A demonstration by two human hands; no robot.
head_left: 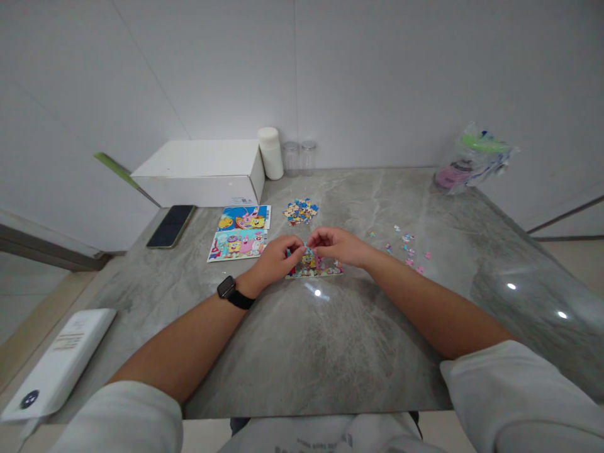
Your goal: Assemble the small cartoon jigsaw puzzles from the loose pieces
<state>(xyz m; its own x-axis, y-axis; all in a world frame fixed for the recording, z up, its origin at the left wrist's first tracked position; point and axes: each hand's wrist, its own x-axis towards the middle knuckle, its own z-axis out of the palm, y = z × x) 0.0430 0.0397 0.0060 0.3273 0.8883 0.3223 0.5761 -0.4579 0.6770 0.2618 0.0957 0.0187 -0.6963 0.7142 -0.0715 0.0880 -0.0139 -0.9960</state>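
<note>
Both hands pinch at the top edge of a small partly built puzzle (315,267) — left hand (276,258) and right hand (336,244), fingertips closed on it — near the middle of the grey marble desk (330,352). Loose pieces (301,211) lie just behind; a white box (202,171) fills the far left corner against plain white walls.

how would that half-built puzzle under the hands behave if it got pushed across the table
The partly built puzzle looks thin and flat, so it is probably light and would slide easily on the glossy table. Made of small joined pieces, it would likely buckle or come apart if lifted by one edge. It has nothing round or tall, so it shouldn't roll or tip.
</note>
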